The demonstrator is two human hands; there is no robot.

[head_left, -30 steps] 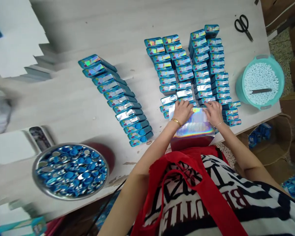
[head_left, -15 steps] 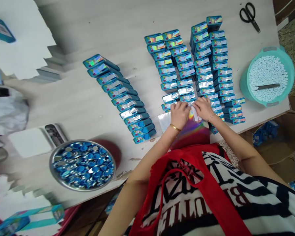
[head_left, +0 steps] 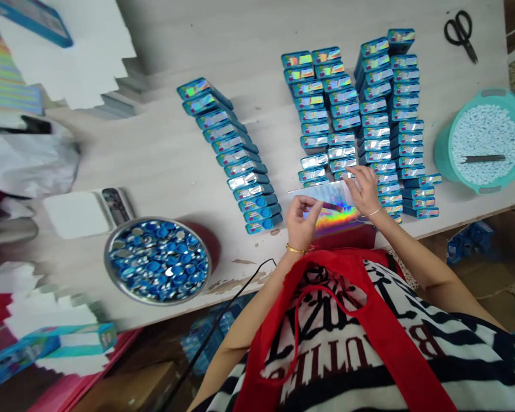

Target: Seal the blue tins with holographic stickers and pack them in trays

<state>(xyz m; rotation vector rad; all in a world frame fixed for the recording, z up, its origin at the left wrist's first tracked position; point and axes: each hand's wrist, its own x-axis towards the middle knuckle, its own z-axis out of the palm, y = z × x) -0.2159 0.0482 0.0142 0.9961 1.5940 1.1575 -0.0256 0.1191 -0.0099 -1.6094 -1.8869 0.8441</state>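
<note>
holographic sheet (head_left: 332,214), one, under right hand (head_left: 363,191) with fingers spread; left hand (head_left: 299,220) pinches, contents unclear

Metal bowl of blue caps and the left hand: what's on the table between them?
In the head view, between the bowl and the left hand lies the near end of a slanted row of blue boxes; otherwise bare tabletop.
</note>
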